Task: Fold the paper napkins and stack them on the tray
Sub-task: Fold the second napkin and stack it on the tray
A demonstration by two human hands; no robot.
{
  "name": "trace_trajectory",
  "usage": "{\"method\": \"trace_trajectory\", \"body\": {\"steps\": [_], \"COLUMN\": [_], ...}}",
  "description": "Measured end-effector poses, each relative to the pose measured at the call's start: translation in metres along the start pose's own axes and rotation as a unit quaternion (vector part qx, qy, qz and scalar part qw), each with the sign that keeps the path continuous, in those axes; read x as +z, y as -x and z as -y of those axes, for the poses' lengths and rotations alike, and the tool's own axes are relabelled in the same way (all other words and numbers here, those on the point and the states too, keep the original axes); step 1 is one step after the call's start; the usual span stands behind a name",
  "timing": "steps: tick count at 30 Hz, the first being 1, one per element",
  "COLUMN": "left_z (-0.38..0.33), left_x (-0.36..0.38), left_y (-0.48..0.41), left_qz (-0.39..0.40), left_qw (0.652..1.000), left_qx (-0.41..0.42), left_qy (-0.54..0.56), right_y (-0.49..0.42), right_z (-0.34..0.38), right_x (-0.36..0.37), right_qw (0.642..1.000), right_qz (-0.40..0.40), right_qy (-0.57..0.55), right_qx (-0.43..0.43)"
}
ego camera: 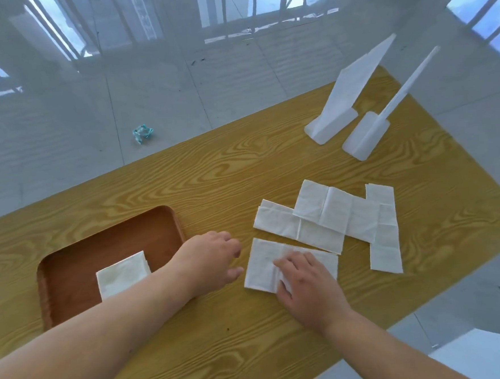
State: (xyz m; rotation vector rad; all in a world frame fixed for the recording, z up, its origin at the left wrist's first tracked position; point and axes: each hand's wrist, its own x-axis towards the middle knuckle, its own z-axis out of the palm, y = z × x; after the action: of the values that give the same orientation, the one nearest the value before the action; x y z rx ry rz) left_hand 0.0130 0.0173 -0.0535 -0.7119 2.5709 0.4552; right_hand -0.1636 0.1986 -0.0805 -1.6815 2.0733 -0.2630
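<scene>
A brown tray [71, 278] lies at the left of the wooden table and holds a folded white napkin stack [120, 274], partly hidden by my left forearm. My left hand [209, 258] hovers just right of the tray with fingers loosely curled, holding nothing. My right hand [305, 283] rests flat on a white napkin [261, 267] near the table's middle, fingers spread over its right half. Behind it lie three more unfolded napkins: one long strip [283, 224], one overlapping it [330, 207] and one at the right [384, 239].
Two white plastic stands [346, 99] [369, 133] rise at the table's far right. A crumpled teal wrapper [142, 133] lies on the tiled floor beyond the table's far edge. The table's right edge runs diagonally close to the napkins.
</scene>
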Motion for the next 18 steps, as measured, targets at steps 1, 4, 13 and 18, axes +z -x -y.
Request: {"method": "trace_trajectory", "body": {"steps": [1,4,13,18], "left_z": [0.000,0.000,0.012,0.017], "left_x": [0.002,0.010,0.021,0.015], "left_y": [0.001,0.005,-0.001,-0.006], "left_qz": [-0.003,-0.027,-0.039,-0.014], "left_qw": [1.000,0.996,0.961,0.959], "left_qx": [-0.008,-0.074,-0.272,-0.255], "left_qy": [-0.005,-0.045,0.036,0.124], "right_y": [-0.007,-0.024,-0.011,-0.008], "right_z": [0.007,0.026,0.005,-0.002], "right_x": [0.002,0.009,0.007,0.011], "right_qw": [1.000,0.997,0.998,0.996], "right_qz": [0.014,0.045,0.017,0.047], "right_qy": [-0.007,-0.026,0.011,0.006], "right_qx": [-0.013,-0.065,-0.067,-0.075]}}
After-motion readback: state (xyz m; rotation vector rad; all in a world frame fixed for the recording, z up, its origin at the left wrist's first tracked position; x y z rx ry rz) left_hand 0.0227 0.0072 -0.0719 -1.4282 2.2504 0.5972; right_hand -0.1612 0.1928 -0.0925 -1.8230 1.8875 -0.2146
